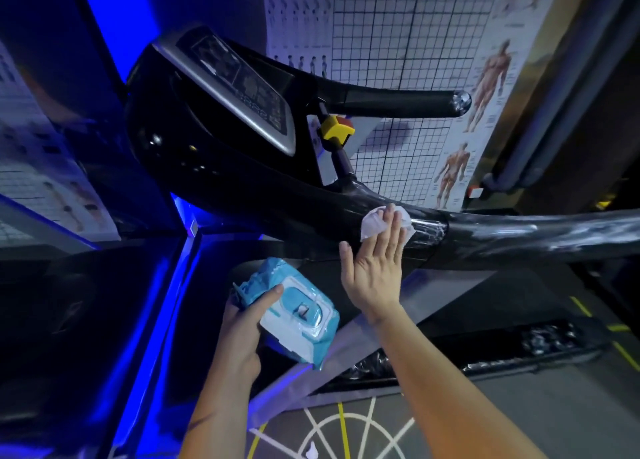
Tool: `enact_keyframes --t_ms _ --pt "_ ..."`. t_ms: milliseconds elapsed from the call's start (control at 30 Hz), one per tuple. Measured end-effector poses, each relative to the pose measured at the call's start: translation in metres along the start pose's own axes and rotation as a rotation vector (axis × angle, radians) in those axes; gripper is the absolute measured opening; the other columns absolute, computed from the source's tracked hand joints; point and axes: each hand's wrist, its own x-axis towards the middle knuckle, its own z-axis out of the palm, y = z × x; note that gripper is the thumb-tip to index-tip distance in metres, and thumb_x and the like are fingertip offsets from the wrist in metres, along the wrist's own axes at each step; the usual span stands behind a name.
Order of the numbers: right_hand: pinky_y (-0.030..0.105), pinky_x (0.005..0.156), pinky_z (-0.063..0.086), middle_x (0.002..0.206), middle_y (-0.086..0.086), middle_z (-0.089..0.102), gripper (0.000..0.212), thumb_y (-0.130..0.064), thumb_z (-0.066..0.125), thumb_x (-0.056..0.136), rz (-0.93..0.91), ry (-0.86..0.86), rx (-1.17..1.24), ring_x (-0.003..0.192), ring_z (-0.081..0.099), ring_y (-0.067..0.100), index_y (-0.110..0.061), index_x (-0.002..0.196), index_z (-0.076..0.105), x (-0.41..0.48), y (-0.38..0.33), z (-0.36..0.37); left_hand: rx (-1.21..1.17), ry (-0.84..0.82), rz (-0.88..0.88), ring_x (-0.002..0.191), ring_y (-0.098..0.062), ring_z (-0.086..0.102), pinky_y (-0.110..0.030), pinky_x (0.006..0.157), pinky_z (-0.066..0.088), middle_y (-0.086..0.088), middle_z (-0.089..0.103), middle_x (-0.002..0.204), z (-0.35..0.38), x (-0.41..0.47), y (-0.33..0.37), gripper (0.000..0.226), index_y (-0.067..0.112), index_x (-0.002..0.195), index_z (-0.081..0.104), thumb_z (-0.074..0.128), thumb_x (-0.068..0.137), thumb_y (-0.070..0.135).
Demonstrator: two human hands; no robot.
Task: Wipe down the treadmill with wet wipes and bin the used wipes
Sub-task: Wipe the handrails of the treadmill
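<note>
While left hand (242, 330) grips wipes pack (298, 313) | right hand (375, 268) flat, pressing wipe (372, 223) on treadmill (207, 167) | pack print unreadable

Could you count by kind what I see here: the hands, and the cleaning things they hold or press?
Hands: 2, left hand and right hand
Wet wipe: 1
Pack of wet wipes: 1
Total: 4

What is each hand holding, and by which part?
Left hand: grip round the left end of the wipes pack. Right hand: no grip, its flat fingers press a wipe against the treadmill rail.
</note>
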Motion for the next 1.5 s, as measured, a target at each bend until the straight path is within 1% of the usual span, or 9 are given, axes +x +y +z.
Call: enact_keyframes --t_ms 167,500,633,867,1133,1200,1333,1433,1500 --pt "0.052 0.125 -0.005 0.165 0.024 -0.012 0.084 -0.051 0.029 0.104 0.061 -0.045 0.004 0.154 -0.011 0.037 0.007 0.154 -0.006 -0.004 0.05 -0.012 0.085 -0.045 -0.04 0.096 -0.027 0.077 -0.038 0.088 0.058 -0.012 0.081 0.104 0.014 -0.009 -0.012 0.034 0.009 0.115 0.07 0.082 0.084 0.002" --pt "0.045 0.125 -0.007 0.166 0.013 -0.013 0.073 -0.044 0.027 0.106 0.088 -0.044 0.097 0.155 -0.012 0.029 0.006 0.157 0.009 -0.006 0.096 -0.022 0.168 -0.079 -0.081 0.088 -0.029 0.078 -0.037 0.08 0.058 -0.013 0.081 0.093 0.029 -0.029 -0.018 0.032 0.007 0.108 0.068 0.085 0.081 0.005" --pt "0.043 0.127 0.006 0.167 0.012 0.014 0.052 -0.017 0.038 0.105 0.013 0.006 0.192 0.156 0.002 0.024 0.002 0.153 0.031 -0.006 0.109 -0.034 0.179 -0.072 -0.105 0.088 -0.031 0.077 -0.039 0.079 0.058 -0.015 0.081 0.092 0.036 -0.043 -0.017 0.035 0.007 0.107 0.064 0.086 0.079 0.008" --pt "0.033 0.116 0.039 0.152 0.006 0.048 0.05 0.016 0.051 0.094 -0.056 0.114 0.315 0.143 0.042 0.019 -0.005 0.139 0.058 -0.004 0.132 -0.056 0.189 -0.096 -0.113 0.093 -0.031 0.077 -0.039 0.079 0.058 -0.013 0.081 0.094 0.052 -0.049 -0.021 0.041 0.01 0.11 0.063 0.088 0.078 0.009" --pt "0.026 0.09 0.056 0.108 -0.005 0.075 0.039 0.006 0.057 0.087 0.759 0.515 0.79 0.102 0.07 0.007 -0.019 0.112 0.074 -0.014 0.092 -0.128 0.166 -0.135 -0.097 0.083 -0.025 0.077 -0.037 0.075 0.058 -0.009 0.081 0.088 0.065 -0.055 -0.014 0.037 0.013 0.11 0.062 0.085 0.081 0.007" --pt "0.021 0.079 0.055 0.1 -0.008 0.076 0.035 0.001 0.057 0.09 0.893 0.468 0.883 0.096 0.071 0.007 -0.024 0.105 0.075 -0.027 0.081 -0.124 0.158 -0.127 -0.086 0.077 -0.024 0.077 -0.037 0.073 0.058 -0.009 0.081 0.084 0.065 -0.057 -0.009 0.036 0.012 0.107 0.06 0.085 0.081 0.007" --pt "0.043 0.077 0.062 0.109 0.001 0.072 0.034 0.007 0.049 0.092 1.094 0.278 1.204 0.103 0.071 0.032 -0.012 0.106 0.072 -0.031 0.056 -0.11 0.171 -0.159 -0.049 0.065 -0.018 0.077 -0.034 0.066 0.06 -0.006 0.08 0.078 0.059 -0.061 0.008 0.031 0.009 0.107 0.064 0.082 0.083 0.003" --pt "0.031 0.068 0.062 0.106 0.02 0.071 0.026 0.009 0.046 0.095 1.118 0.219 1.292 0.093 0.074 0.036 0.0 0.098 0.07 -0.019 0.038 -0.114 0.2 -0.175 0.01 0.065 -0.02 0.077 -0.038 0.076 0.058 -0.009 0.08 0.078 0.05 -0.064 0.026 0.023 0.007 0.101 0.067 0.081 0.083 0.001" --pt "0.031 0.078 0.061 0.102 0.022 0.074 0.033 0.011 0.044 0.092 1.09 0.179 1.324 0.095 0.074 0.033 -0.002 0.096 0.073 -0.011 0.029 -0.117 0.218 -0.183 0.051 0.068 -0.022 0.078 -0.04 0.078 0.058 -0.013 0.08 0.082 0.046 -0.067 0.04 0.02 0.005 0.099 0.069 0.08 0.084 0.0"
